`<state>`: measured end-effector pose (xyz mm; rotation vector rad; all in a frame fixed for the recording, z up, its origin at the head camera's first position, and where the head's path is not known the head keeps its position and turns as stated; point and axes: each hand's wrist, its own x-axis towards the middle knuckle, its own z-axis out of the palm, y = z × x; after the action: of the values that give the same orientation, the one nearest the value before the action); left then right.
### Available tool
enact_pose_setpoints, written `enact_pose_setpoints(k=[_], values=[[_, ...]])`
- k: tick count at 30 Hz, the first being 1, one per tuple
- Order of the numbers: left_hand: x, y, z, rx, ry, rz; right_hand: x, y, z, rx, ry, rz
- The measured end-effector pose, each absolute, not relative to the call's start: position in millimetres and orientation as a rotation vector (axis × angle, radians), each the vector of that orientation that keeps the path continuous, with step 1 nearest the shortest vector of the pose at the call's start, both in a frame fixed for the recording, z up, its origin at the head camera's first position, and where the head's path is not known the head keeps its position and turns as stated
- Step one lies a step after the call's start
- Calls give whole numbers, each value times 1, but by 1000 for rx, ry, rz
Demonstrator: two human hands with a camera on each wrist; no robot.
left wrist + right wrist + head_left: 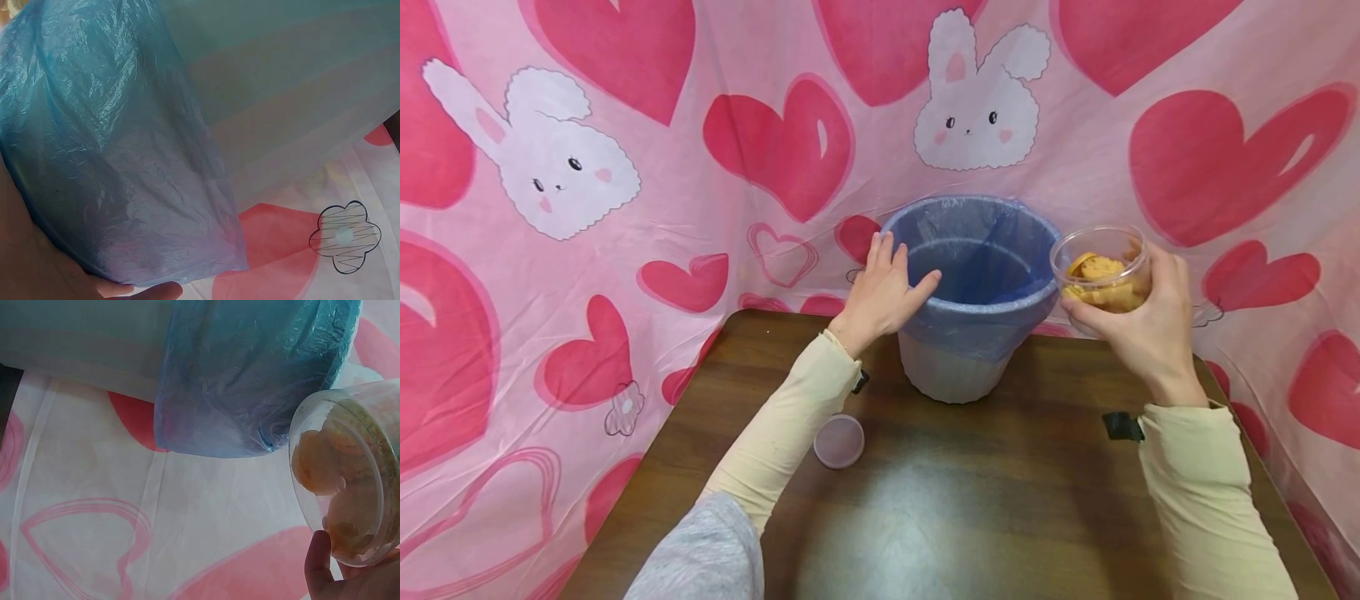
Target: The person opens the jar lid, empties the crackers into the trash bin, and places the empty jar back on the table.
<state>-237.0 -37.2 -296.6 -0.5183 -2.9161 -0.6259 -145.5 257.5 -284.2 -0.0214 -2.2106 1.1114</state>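
Head view, clear cup [1062, 268] gripped by right fingers [1167, 279], opening upward, axis seemingly near vertical, left fingers [886, 254] spread

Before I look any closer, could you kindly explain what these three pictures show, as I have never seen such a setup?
There is no robot here, only a person's two bare hands. The widest picture comes from a camera worn on the head, looking forward and down. The other two come from cameras on the wrists, each looking at that hand's work.

On the brown table stand a pale bin lined with a blue bag and, nearer the wearer, a round pale disc, perhaps a lid. The right hand has a clear tub of yellowish pieces in its grip. The left hand holds nothing, fingers extended at the bin's left side.
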Motion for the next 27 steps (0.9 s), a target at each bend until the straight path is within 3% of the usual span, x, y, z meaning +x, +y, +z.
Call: enact_pose_setpoints(k=[27], values=[[-237,-38,-297,-526,-2929,-634,-162,257,-260,72,-2294,919]])
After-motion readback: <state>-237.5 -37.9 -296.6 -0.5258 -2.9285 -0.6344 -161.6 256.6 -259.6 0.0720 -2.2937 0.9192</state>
